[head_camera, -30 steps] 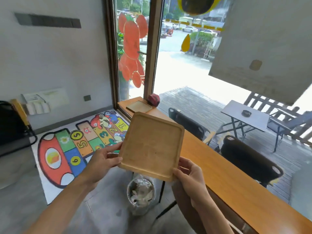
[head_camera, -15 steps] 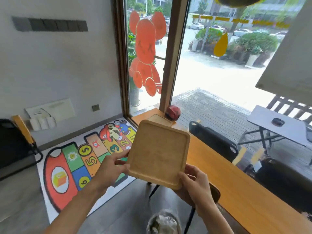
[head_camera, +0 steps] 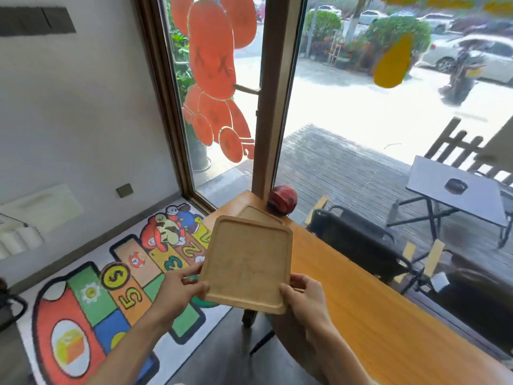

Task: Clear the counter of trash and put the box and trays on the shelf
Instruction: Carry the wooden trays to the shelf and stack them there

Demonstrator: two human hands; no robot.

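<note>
I hold a square wooden tray (head_camera: 247,262) in the air with both hands, its hollow side facing me. My left hand (head_camera: 180,287) grips its lower left edge and my right hand (head_camera: 302,295) grips its lower right corner. The tray hangs above the left end of a long wooden counter (head_camera: 347,301). A second wooden tray (head_camera: 256,213) lies flat on the far end of the counter, partly hidden behind the held one. Beside it sits a red round object (head_camera: 283,200).
A tall window with an orange bear sticker (head_camera: 213,79) runs along the counter's far side. A colourful hopscotch mat (head_camera: 111,287) covers the floor on the left. Dark chairs (head_camera: 358,240) and a grey folding table (head_camera: 455,195) stand outside the glass.
The view has lifted and moved toward the counter's far end. The trash bin on the floor has dropped out of view. Both hands keep hold of the tray, now nearer the second tray.
</note>
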